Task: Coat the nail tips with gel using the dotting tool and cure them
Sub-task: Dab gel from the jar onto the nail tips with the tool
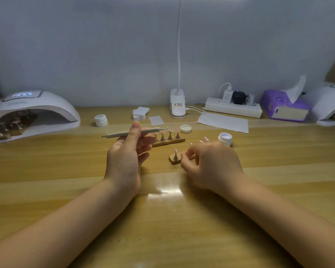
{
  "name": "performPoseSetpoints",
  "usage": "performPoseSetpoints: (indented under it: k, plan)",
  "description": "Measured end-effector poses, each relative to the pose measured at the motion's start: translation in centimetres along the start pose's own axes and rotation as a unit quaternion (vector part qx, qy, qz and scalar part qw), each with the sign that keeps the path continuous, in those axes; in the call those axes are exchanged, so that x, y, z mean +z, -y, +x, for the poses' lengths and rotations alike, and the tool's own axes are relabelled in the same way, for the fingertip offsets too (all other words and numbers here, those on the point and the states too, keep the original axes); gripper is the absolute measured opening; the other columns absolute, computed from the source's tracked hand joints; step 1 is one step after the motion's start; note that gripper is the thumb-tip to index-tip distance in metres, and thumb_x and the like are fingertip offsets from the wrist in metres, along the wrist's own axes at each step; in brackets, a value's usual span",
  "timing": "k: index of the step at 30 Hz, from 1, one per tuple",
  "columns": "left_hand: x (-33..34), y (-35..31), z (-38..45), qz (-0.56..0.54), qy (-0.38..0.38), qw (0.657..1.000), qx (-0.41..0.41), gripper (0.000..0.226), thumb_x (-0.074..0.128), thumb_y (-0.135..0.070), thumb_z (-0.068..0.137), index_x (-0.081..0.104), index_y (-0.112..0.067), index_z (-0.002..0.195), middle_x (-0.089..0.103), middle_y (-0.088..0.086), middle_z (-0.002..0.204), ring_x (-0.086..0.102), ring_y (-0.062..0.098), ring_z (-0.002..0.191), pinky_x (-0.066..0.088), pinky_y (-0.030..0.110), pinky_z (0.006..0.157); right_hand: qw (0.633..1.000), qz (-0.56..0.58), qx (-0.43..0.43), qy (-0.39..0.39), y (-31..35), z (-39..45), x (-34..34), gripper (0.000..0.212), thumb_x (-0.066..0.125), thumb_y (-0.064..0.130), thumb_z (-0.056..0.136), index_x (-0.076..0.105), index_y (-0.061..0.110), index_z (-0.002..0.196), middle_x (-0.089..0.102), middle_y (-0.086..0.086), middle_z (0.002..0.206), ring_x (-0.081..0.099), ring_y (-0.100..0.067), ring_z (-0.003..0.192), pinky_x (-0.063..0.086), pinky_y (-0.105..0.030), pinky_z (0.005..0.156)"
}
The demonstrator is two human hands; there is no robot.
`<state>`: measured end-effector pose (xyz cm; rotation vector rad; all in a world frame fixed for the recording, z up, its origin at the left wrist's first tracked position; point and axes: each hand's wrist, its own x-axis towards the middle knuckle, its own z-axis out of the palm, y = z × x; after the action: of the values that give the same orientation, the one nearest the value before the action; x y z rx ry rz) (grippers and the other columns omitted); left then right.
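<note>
A wooden table (66, 171) carries two curing lamps, one at the far left (33, 113) and one at the far right (327, 105). Between them sit a closed white jar (101, 120), a stack of white pads (140, 113), a clip lamp (177, 105), a power strip (233, 110), a paper sheet (223, 122), a purple tissue box (284, 108), a loose lid (185, 129), an open jar (225, 138), and two wooden strips (168, 142) (177, 159), apparently holding nail tips on stands.

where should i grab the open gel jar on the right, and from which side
Grip the open gel jar round its short round wall, coming from above with thumb and fingers on opposite sides. It stands upright with its mouth open, so keep fingers off the rim and the gel. The right hand is nearest.
</note>
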<state>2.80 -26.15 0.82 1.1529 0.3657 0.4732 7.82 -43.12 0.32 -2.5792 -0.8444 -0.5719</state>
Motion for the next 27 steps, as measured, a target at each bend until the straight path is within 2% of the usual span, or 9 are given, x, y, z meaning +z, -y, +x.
performPoseSetpoints:
  k: [3,8,12,14,19,23,24,25,27]
  plan:
    - [0.0,0.1,-0.1,0.0,0.0,1.0,0.003,0.047,0.062,-0.056,0.071,0.068,-0.016,0.095,0.073,-0.003,0.075,0.063,0.007,0.066,0.044,0.03,0.068,0.999,0.006,0.032,0.034,-0.1,0.3,0.9,0.033,0.047,0.053,0.093,0.069,0.034,0.109,0.07,0.01,0.089,0.062,-0.011,0.083,0.043,-0.024,0.056]
    - [0.1,0.2,-0.1,-0.003,0.004,1.0,0.006,0.042,0.062,-0.053,0.074,0.068,-0.016,0.092,0.072,-0.003,0.072,0.063,0.006,0.064,0.045,0.029,0.068,0.997,0.05,0.042,0.048,-0.4,0.6,1.9,0.033,0.048,0.054,0.093,0.068,0.038,0.115,0.073,0.011,0.096,0.062,-0.013,0.1,0.048,-0.027,0.072]
    - [0.1,0.4,-0.2,0.007,0.008,1.0,0.016,0.031,0.059,-0.046,0.088,0.066,-0.016,0.09,0.071,-0.003,0.069,0.062,0.007,0.062,0.045,0.028,0.066,0.998,0.045,0.004,0.033,-0.2,0.7,2.2,0.031,0.048,0.048,0.095,0.073,0.033,0.107,0.074,0.008,0.089,0.064,-0.013,0.084,0.035,-0.023,0.064]
    - [0.2,0.5,-0.4,0.015,0.016,0.999,0.031,0.029,0.057,-0.044,0.09,0.065,-0.017,0.087,0.07,-0.002,0.067,0.062,0.007,0.061,0.045,0.027,0.065,0.999,0.036,-0.002,0.023,-0.2,0.7,2.2,0.03,0.049,0.047,0.095,0.073,0.033,0.107,0.074,0.007,0.09,0.064,-0.014,0.084,0.032,-0.022,0.065]
    - [0.3,0.8,-0.7,0.026,0.05,0.996,0.063,0.03,0.053,-0.041,0.092,0.067,-0.015,0.089,0.07,0.0,0.067,0.063,0.007,0.062,0.047,0.021,0.059,0.998,0.03,-0.046,0.009,-0.1,0.4,2.0,0.029,0.048,0.042,0.096,0.073,0.031,0.105,0.073,0.007,0.094,0.065,-0.015,0.089,0.049,-0.028,0.07]
    - [0.2,0.7,-0.7,0.017,0.066,0.994,0.081,0.029,0.049,-0.032,0.099,0.067,-0.013,0.088,0.071,0.004,0.071,0.067,0.011,0.069,0.049,0.023,0.064,0.995,0.079,-0.051,-0.024,0.0,0.2,1.7,0.021,0.056,0.031,0.094,0.075,0.022,0.094,0.072,0.004,0.085,0.063,-0.017,0.081,0.047,-0.034,0.087]
    - [0.1,0.7,-0.8,0.017,0.071,0.993,0.09,0.029,0.047,-0.03,0.1,0.067,-0.012,0.088,0.072,0.005,0.072,0.068,0.013,0.07,0.05,0.025,0.065,0.992,0.106,-0.049,-0.039,0.0,0.1,1.7,0.017,0.06,0.026,0.092,0.075,0.019,0.094,0.072,0.003,0.084,0.063,-0.016,0.078,0.048,-0.034,0.087]
    - [0.1,0.6,-0.8,0.018,0.075,0.992,0.099,0.029,0.046,-0.028,0.101,0.066,-0.011,0.088,0.072,0.006,0.072,0.068,0.014,0.071,0.051,0.025,0.067,0.988,0.137,-0.046,-0.053,0.0,0.1,1.6,0.013,0.063,0.021,0.091,0.075,0.016,0.094,0.072,0.002,0.082,0.062,-0.014,0.073,0.049,-0.03,0.082]
    - [0.2,0.6,-0.8,0.021,0.082,0.989,0.121,0.029,0.045,-0.025,0.101,0.066,-0.011,0.086,0.073,0.007,0.073,0.069,0.015,0.072,0.053,0.025,0.067,0.977,0.196,-0.031,-0.073,0.2,0.0,1.3,0.009,0.067,0.015,0.088,0.074,0.012,0.092,0.071,0.001,0.079,0.059,-0.009,0.067,0.046,-0.013,0.072]
